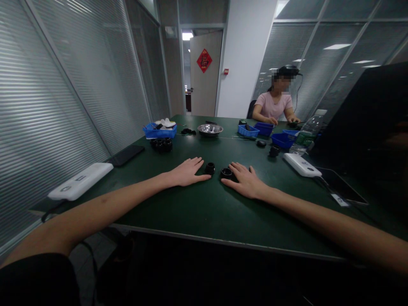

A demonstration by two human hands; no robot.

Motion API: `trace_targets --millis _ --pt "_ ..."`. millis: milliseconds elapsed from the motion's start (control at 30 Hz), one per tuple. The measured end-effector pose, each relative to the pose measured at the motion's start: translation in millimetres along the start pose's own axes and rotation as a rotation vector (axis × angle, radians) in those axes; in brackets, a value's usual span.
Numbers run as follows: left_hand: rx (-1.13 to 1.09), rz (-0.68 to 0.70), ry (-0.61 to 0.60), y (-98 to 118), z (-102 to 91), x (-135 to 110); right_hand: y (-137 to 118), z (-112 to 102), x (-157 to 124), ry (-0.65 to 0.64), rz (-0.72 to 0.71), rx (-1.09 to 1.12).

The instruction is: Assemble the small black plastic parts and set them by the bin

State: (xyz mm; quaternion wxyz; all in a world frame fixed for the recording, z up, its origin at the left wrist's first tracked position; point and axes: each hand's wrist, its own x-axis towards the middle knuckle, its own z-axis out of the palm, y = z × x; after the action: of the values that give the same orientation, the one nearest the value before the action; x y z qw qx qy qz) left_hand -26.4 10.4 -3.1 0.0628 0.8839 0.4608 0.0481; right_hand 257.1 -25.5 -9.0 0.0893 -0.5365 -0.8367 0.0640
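Observation:
My left hand (188,172) lies flat on the dark green table (197,208), fingers stretched out, holding nothing. Its fingertips end just left of a small black cylindrical part (209,168). My right hand (245,180) also rests palm down with fingers spread. Its fingertips touch or nearly touch a black ring-shaped part (226,172). The two black parts sit side by side between my hands.
Further back stand blue trays (159,131) (248,130) (283,140), a metal bowl (210,129), black parts (162,145), a water bottle (307,134). White devices (81,180) (301,165) and phones (126,155) (342,186) lie at the sides. A person in pink (274,106) sits opposite.

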Motion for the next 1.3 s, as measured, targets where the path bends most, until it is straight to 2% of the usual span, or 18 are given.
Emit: trace_targets --millis 367,700,1300 --pt "0.010 0.010 0.015 -5.0 5.8 3.6 0.3 1.5 0.0 0.014 -0.008 -0.008" --pt "-0.001 0.007 -0.006 -0.8 0.2 0.4 0.1 0.2 -0.8 0.010 -0.010 0.000" --pt "-0.006 0.012 0.015 -0.9 1.6 0.7 0.4 1.6 -0.4 0.023 -0.010 -0.005"
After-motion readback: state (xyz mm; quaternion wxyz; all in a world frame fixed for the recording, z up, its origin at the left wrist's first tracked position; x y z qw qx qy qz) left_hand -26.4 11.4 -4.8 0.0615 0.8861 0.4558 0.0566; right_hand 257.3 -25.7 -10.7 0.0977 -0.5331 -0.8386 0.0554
